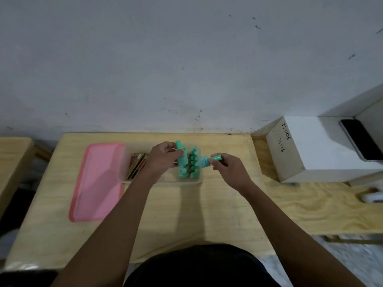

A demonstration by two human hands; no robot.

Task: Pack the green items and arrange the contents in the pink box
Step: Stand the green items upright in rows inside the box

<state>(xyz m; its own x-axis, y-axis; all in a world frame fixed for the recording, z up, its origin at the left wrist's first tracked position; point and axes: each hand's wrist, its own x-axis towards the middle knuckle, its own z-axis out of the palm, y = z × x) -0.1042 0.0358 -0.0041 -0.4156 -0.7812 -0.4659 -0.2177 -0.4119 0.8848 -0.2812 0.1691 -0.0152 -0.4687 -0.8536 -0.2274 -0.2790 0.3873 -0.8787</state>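
Observation:
A translucent box [157,180] sits at the middle of the wooden table [207,204], with its pink lid [97,183] lying flat to the left. Several green tubes [194,162] stand in a row at the box's right end. My left hand [163,157] is over the box, shut on a green tube [182,160] together with a thin stick. My right hand [228,166] is just right of the box, holding another green tube [207,161] sideways by its cap. Brown and red flat items [137,165] lie in the box's left half.
A white and wood box marked JS006 [306,150] stands at the right with a dark phone [361,138] on top. A white object [372,197] lies at the far right edge. A grey wall runs behind the table. Another table [12,162] is at the left.

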